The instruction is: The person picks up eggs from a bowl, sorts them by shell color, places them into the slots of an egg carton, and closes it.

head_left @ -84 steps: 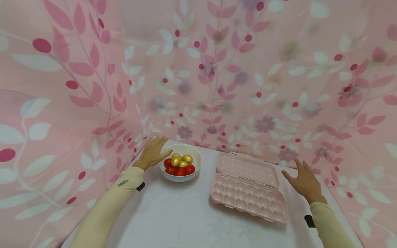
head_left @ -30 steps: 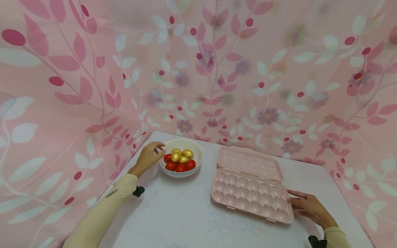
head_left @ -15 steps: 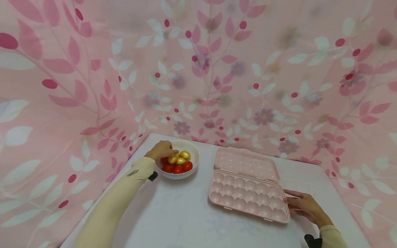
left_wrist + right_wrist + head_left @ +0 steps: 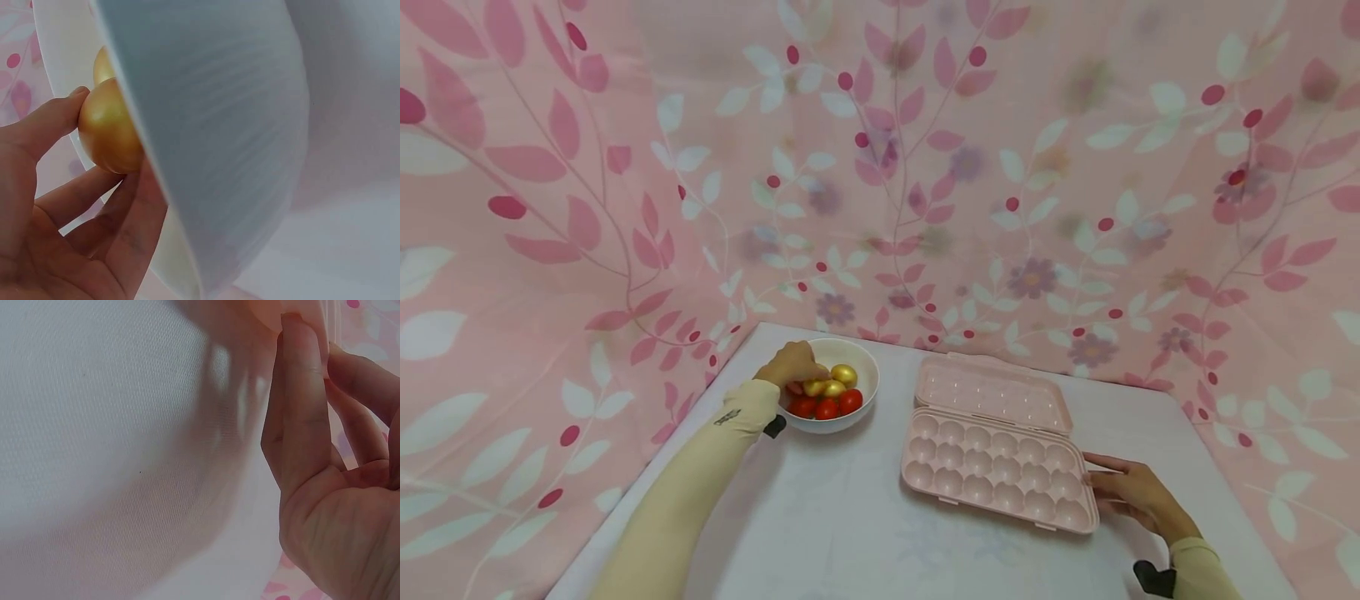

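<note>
My left hand (image 4: 790,364) reaches over the left rim of a white bowl (image 4: 867,363). In the left wrist view its thumb and fingers pinch a shiny golden egg (image 4: 107,128) just inside that rim. Other golden eggs (image 4: 844,375) lie in the bowl, with several glossy red egg-shaped pieces (image 4: 851,402) in front. The hand hides part of the pile. A pink plastic egg carton (image 4: 977,461) lies with its lid folded back and its hollows bare. My right hand (image 4: 1142,496) grips the carton's right edge between thumb and fingers.
A white cloth (image 4: 835,508) covers the table. Pink leaf-patterned fabric (image 4: 895,167) closes in the back and both sides. The carton's lid (image 4: 992,393) lies near the back fabric.
My left hand has moved from beside the bowl into it and taken hold of a golden egg. My right hand has come down from beside the lid to the carton's right edge.
</note>
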A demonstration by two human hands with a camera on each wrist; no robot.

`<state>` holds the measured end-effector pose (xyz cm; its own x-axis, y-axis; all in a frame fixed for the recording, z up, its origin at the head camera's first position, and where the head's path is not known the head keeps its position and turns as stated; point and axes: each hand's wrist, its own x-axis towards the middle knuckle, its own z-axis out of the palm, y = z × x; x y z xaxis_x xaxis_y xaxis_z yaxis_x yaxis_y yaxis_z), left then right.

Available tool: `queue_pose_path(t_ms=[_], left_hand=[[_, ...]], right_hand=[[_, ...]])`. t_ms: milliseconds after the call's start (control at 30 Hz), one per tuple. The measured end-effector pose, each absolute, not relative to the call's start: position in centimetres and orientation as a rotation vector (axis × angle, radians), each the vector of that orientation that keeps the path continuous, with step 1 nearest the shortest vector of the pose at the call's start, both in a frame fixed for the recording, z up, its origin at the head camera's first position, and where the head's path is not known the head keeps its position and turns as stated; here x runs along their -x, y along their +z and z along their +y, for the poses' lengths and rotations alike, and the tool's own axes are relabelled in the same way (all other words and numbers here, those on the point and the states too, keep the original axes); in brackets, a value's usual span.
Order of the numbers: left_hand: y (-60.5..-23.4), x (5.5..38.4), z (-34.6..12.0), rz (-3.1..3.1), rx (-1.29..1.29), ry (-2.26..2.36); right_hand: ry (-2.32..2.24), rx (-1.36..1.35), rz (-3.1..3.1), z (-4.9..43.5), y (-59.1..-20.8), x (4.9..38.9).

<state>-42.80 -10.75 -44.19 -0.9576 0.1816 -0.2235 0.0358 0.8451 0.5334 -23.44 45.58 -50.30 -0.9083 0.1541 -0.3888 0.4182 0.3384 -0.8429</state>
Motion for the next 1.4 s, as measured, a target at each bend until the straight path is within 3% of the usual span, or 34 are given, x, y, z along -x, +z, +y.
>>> queue_pose_path(t_ms=[333, 600, 1133, 1400], left_hand=[[-44.1, 42.8, -10.4, 2.753, -0.218, 0.838], [-42.9, 42.5, -9.5, 2.891, -0.432, 0.906], [-42.9, 41.2, -4.5, 2.759, -0.733, 1.460], [-44.0, 39.9, -1.6, 2.729, -0.817, 1.502]], right_hand=[[-1.606, -0.528, 2.363, 45.6, -50.3, 23.4], [-1.596, -0.516, 2.365, 45.6, -50.3, 23.4], [-1.606, -0.531, 2.360, 45.4, -50.3, 23.4], [-1.592, -0.539, 2.360, 45.6, -50.4, 23.5]])
